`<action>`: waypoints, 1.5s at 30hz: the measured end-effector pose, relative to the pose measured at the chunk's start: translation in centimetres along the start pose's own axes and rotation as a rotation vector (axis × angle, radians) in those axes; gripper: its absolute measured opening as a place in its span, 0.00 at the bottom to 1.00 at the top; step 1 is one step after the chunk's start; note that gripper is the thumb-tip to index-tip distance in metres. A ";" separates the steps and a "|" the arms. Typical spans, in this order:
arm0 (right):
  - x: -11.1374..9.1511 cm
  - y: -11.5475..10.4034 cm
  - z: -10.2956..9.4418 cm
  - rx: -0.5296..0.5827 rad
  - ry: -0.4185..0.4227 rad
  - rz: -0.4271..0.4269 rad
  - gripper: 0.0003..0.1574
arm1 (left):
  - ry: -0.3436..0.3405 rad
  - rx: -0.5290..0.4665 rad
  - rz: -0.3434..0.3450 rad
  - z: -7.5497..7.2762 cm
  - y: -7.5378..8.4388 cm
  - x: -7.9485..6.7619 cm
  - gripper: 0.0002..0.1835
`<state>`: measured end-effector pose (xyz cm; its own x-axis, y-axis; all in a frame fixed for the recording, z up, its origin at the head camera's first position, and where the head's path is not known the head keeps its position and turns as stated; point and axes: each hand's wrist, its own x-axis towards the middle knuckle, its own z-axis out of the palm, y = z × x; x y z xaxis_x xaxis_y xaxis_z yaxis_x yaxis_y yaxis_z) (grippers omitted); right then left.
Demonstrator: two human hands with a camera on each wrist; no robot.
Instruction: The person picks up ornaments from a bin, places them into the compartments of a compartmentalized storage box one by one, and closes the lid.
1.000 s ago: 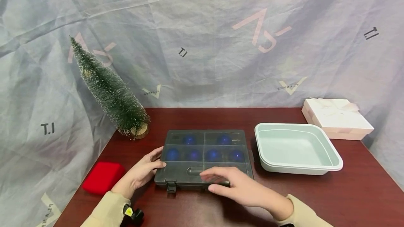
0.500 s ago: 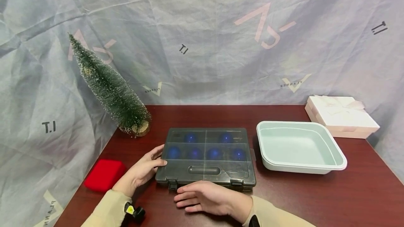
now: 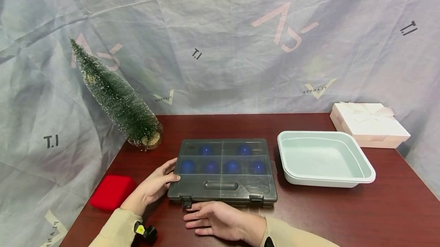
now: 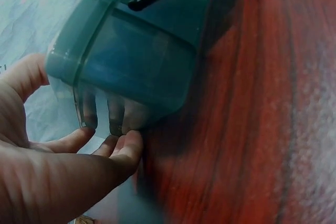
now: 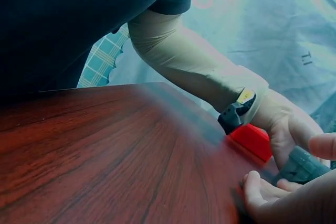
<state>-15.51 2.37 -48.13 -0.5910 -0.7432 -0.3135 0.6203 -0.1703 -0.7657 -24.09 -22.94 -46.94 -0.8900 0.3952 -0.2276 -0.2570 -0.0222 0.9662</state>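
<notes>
A dark translucent compartment case (image 3: pixel 221 185) with a lid lies on the table, its several blue balls (image 3: pixel 232 167) showing through. My left hand (image 3: pixel 159 180) holds the case's left side, thumb over the lid edge and fingertips against the side wall, as the left wrist view also shows. Below the front edge, my right hand (image 3: pixel 220 220) has its fingers spread, with the index finger at the left latch (image 3: pixel 187 203), which juts outward. Whether that finger touches the latch is hard to tell. The right latch (image 3: pixel 257 200) lies flatter against the front.
To the right stands a pale green basin (image 3: pixel 326 159), with a white ribboned gift box (image 3: pixel 369 123) behind it. A red box (image 3: pixel 112 192) lies left of my left forearm. A small frosted Christmas tree (image 3: pixel 117 98) leans at the back left, before a grey cloth backdrop (image 3: pixel 220 48).
My right hand has moved left and toward me, from over the case's front right to below its left latch. My left hand has stayed at the case's left side.
</notes>
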 end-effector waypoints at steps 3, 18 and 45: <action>-0.2 -0.4 0.0 -0.005 -0.056 -0.012 0.37 | 0.002 0.005 -0.003 0.1 0.0 0.1 0.44; 0.0 -5.2 2.0 -1.907 0.180 -0.686 0.37 | -0.018 0.004 0.002 -0.3 -0.3 0.2 0.44; 4.1 -3.6 0.9 -2.131 0.495 -0.328 0.49 | -0.042 0.005 0.005 -0.2 0.0 0.0 0.44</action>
<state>-19.72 -0.66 -46.21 -0.7850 -0.6107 0.1044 -0.6137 0.7896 0.0047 -24.17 -23.10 -46.95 -0.8747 0.4332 -0.2175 -0.2505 -0.0197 0.9679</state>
